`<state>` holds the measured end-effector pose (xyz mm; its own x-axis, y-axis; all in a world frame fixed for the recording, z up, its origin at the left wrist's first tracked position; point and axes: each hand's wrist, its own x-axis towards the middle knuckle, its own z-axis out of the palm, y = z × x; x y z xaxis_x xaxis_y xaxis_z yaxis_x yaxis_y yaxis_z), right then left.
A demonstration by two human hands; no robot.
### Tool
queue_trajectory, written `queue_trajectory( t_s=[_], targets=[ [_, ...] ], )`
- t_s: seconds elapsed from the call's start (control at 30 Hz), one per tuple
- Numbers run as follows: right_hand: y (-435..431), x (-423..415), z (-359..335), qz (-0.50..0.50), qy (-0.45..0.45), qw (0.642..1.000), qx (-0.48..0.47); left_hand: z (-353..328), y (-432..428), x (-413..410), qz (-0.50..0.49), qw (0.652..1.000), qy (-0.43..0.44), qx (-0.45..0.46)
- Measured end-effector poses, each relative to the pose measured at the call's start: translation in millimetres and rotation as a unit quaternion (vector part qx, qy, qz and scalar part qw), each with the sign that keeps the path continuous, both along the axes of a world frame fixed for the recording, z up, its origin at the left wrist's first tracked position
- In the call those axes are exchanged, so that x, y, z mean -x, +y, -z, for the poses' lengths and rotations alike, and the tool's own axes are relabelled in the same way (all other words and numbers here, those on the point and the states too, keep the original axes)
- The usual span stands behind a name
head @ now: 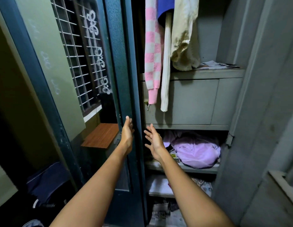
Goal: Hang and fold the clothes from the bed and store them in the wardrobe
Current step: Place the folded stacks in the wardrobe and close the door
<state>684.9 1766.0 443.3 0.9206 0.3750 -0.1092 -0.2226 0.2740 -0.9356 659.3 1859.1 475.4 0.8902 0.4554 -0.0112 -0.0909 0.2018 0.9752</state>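
Head view: in the open wardrobe (200,99), a pink checked sweater (152,51) and a cream garment (185,38) already hang at upper centre. A lilac cloth (196,151) lies bundled on the shelf at centre right. Both hands are empty, with fingers straight and spread. The left hand (127,133) is at the dark door (124,79) edge and the right hand (153,141) is before the shelf. Storing looks well advanced, but the bed is out of view, so I cannot tell what is left.

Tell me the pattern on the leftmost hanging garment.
Pink-and-white checks on the sweater, head view.
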Motion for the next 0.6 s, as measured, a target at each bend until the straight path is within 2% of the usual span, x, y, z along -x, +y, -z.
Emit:
queue_trajectory(
  t_s=[0.33, 0.5, 0.6],
  targets=[
    [-73, 108, 1, 0.104, -0.015, 0.994, 0.005, 12, -67, 89, 0.027, 0.999, -0.031, -0.015],
    [-125, 190, 10, 0.194, -0.072, 0.978, 0.025, 16, -126, 150, 0.034, 0.997, -0.067, -0.023],
    [-159, 232, 21, 0.246, -0.153, 0.954, 0.075, 17, -165, 184, 0.053, 0.992, -0.103, -0.053]
  ],
)
